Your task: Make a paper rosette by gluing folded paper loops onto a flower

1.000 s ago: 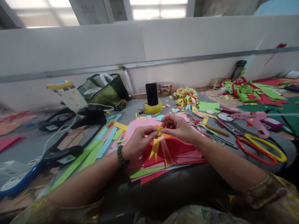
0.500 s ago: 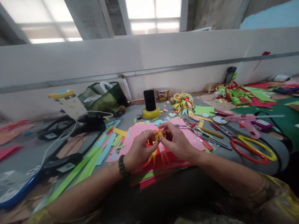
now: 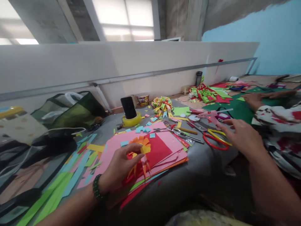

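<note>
My left hand [image 3: 123, 161] pinches a paper rosette between thumb and fingers. The paper rosette [image 3: 146, 148] has orange petals, a yellow middle and thin pointed tails hanging below. Beneath it lies a stack of coloured paper sheets, with a pink sheet [image 3: 113, 147] and a red sheet [image 3: 160, 150] on top. Out to the right, my right hand [image 3: 244, 138] is stretched forward, thumb and fingers apart, at the handle of a pink glue gun [image 3: 211, 116]. Whether it touches the handle, I cannot tell. Scissors [image 3: 215, 143] with red and yellow handles lie just left of that hand.
A phone [image 3: 128, 107] leans on a yellow tape roll [image 3: 132, 120]. Paper strips [image 3: 77, 171] cover the left side, near a green bag [image 3: 77, 110]. A bunch of paper ribbons [image 3: 162, 105] sits behind. At right, another person's hand [image 3: 254, 101] rests over green material [image 3: 235, 110].
My right hand has let go of the rosette and moved right to the glue gun. My left hand keeps the rosette. The view has turned right, bringing another person's arms into sight.
</note>
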Available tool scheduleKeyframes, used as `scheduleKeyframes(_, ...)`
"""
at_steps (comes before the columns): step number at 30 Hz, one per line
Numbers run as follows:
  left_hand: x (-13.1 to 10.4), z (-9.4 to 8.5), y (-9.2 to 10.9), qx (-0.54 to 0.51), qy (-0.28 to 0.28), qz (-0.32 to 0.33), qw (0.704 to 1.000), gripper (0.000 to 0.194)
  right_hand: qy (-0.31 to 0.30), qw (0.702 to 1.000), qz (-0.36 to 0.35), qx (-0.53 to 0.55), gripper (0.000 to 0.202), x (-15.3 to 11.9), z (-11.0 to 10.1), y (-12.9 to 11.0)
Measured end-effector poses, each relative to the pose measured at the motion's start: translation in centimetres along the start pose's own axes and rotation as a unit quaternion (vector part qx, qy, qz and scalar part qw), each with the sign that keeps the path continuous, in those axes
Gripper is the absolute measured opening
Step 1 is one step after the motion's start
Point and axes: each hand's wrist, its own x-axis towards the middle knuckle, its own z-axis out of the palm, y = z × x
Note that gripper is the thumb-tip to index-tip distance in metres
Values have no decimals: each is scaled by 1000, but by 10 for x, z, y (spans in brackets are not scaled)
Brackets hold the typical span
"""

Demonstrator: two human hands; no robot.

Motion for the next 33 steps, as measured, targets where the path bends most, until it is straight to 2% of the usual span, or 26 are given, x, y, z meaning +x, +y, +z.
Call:
scheduleKeyframes(3, 7, 9, 5, 36, -33, 2, 999, 22, -83, 988, 68, -110, 42, 14, -8, 18)
scheduleKeyframes(6, 16, 17, 11, 83, -81, 4, 993, 18, -132, 980, 75, -125, 40, 14, -6, 12)
scheduleKeyframes(10, 22, 22, 13, 132, -114, 8, 985, 14, -152, 984, 3, -98, 38, 9, 2, 4)
scheduleKeyframes(13, 21, 22, 10, 165, -142, -4, 976, 10, -184, 974, -97, -86, 36, 5, 14, 11)
scheduleKeyframes(16, 19, 21, 7, 166, -163, 0, 973, 12, -176, 965, -181, -75, 31, 1, 27, 19)
scheduleKeyframes(19, 18, 23, 3, 162, -155, 33, 974, 15, -131, 967, -208, -64, 31, -1, 36, 11)
scheduleKeyframes(22, 19, 24, 1, 172, -147, 58, 972, 16, -124, 966, -213, -83, 30, 4, 33, -15)
scheduleKeyframes(24, 21, 24, -2, 173, -161, 72, 969, 18, -150, 962, -198, -116, 29, 10, 24, -31)
scheduleKeyframes(26, 21, 24, -5, 168, -178, 99, 964, 20, -162, 964, -137, -162, 31, 17, 12, -38)
scheduleKeyframes(30, 19, 22, -8, 178, -172, 148, 958, 22, -116, 966, 47, -228, 50, 37, -3, -15)
scheduleKeyframes(32, 19, 22, -7, 187, -161, 154, 957, 20, -104, 975, 39, -193, 45, 49, 3, 3)
scheduleKeyframes(33, 18, 22, -7, 190, -160, 158, 956, 19, -104, 983, 8, -154, 41, 54, 9, 9)
